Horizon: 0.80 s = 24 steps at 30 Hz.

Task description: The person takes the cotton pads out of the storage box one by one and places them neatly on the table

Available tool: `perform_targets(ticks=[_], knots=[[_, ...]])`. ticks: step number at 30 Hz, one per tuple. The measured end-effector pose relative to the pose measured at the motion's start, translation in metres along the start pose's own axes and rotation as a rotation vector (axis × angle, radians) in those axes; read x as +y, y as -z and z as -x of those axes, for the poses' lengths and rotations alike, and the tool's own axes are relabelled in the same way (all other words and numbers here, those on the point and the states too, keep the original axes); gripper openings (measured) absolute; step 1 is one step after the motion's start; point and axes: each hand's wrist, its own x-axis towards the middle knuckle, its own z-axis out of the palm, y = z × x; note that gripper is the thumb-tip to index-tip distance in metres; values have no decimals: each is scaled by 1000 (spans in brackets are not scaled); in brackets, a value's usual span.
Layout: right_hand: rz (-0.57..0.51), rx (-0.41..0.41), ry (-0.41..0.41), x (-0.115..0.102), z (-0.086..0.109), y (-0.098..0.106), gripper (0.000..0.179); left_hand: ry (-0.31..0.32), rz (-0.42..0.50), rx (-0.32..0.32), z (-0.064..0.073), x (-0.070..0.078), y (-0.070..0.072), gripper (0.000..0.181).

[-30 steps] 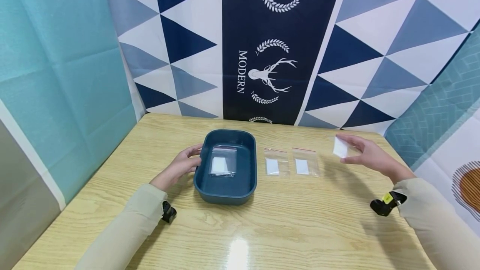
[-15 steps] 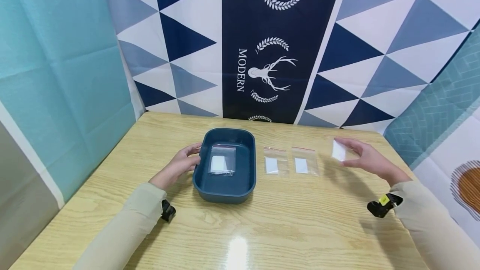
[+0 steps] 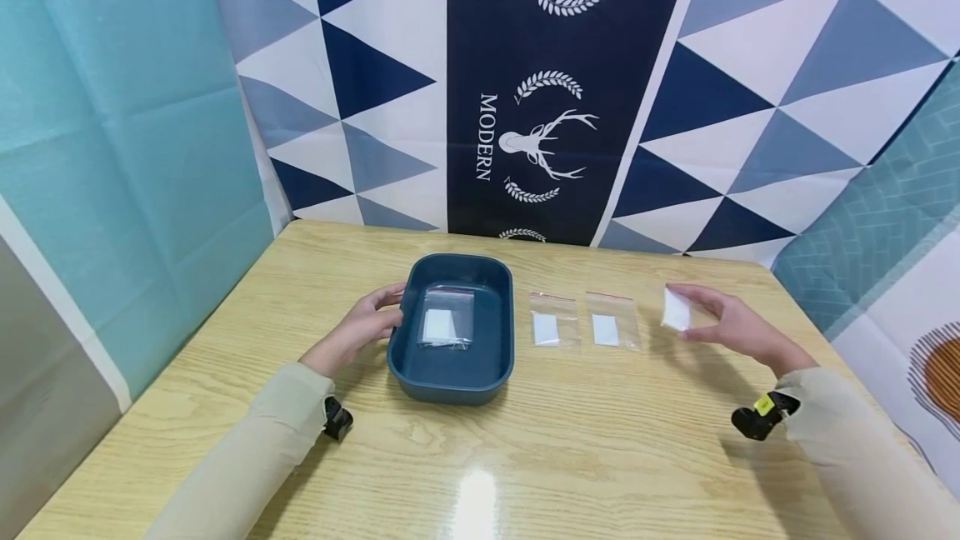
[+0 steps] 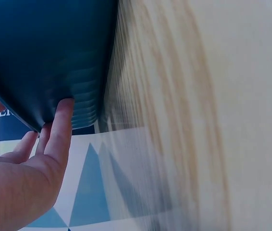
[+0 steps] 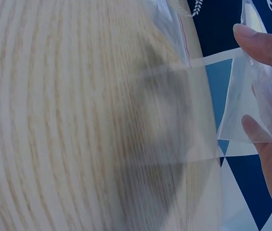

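My left hand [image 3: 360, 327] rests against the outer left wall of a dark blue plastic bin [image 3: 450, 395]. In the left wrist view, the extended fingers [image 4: 61, 127] touch that wall from outside. Inside the bin lie clear zip-lock bags [image 3: 447, 315] containing white pieces, overlapping so I cannot tell how many. Over the right part of the table, my right hand [image 3: 738, 327] pinches another clear zip-lock bag [image 3: 677, 310] between thumb and fingers. The right wrist view shows its transparent film [image 5: 239, 103] hanging beside the palm.
Two more zip-lock bags with white pieces lie flat right of the bin, one nearer [image 3: 553, 321] and one farther right [image 3: 612, 321]. They rest on a wood-grain table [image 3: 585, 440]. Patterned cloth [image 3: 390, 73] hangs behind the table, teal cloth [image 3: 135, 148] at left.
My right hand has shifted slightly down and left with the zip-lock bag, toward the table. The left hand and the bin stay in place.
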Motion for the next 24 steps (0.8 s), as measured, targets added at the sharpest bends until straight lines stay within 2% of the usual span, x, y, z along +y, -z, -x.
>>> perform_targets(ticks=[5, 14, 24], knots=[[21, 1, 9, 2, 0, -2, 76, 0, -1, 4, 0, 0, 0, 64], [-14, -67, 41, 9, 2, 3, 79, -8, 10, -12, -1, -2, 2, 63], [-51, -55, 36, 8, 4, 0, 77, -10, 26, -21, 0, -2, 2, 64]])
